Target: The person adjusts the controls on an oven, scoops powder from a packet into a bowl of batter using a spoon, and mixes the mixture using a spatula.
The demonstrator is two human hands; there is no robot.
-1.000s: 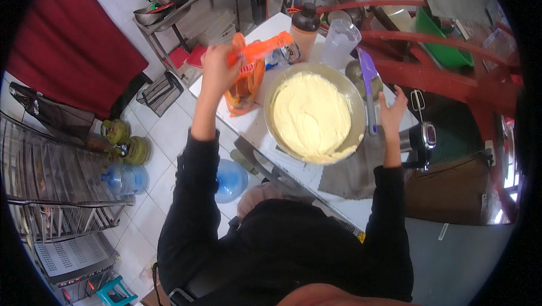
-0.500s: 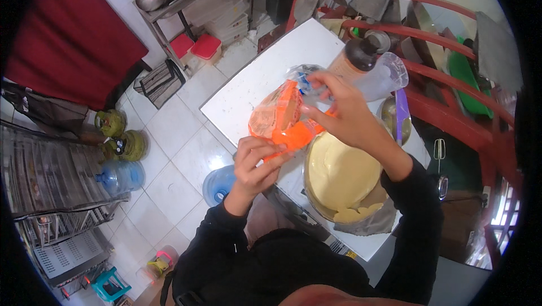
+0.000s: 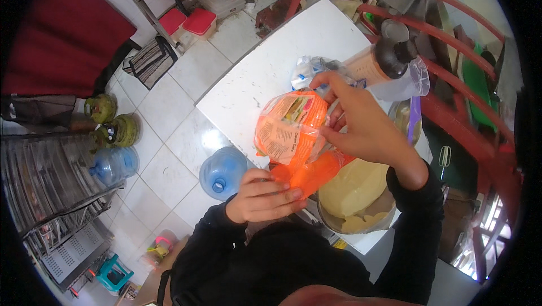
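An orange printed plastic bag (image 3: 287, 131), partly see-through, is held up above the white table (image 3: 243, 83). My left hand (image 3: 264, 197) is closed round its lower, bunched orange end. At the bag's right edge, my right hand (image 3: 364, 119) grips the plastic between thumb and fingers, its index finger bent over the top. Below and right of the bag stands a wide bowl (image 3: 323, 215) of smooth pale-yellow batter (image 3: 358, 188), partly hidden by the bag and my right wrist. Behind my right fingers lies a crumpled clear plastic package (image 3: 307, 70) with blue and white parts.
A dark-capped brown bottle (image 3: 389, 60), a clear plastic jug (image 3: 416, 83) and a purple-handled utensil (image 3: 415, 116) stand along the table's right side. Red railings (image 3: 446, 91) run beyond them. A blue water bottle (image 3: 221, 173) stands on the floor left of the table.
The bag has come nearer and turned, so more of its printed face shows. Both hands have shifted slightly right with it, still at the bag. The bag covers more of the bowl.
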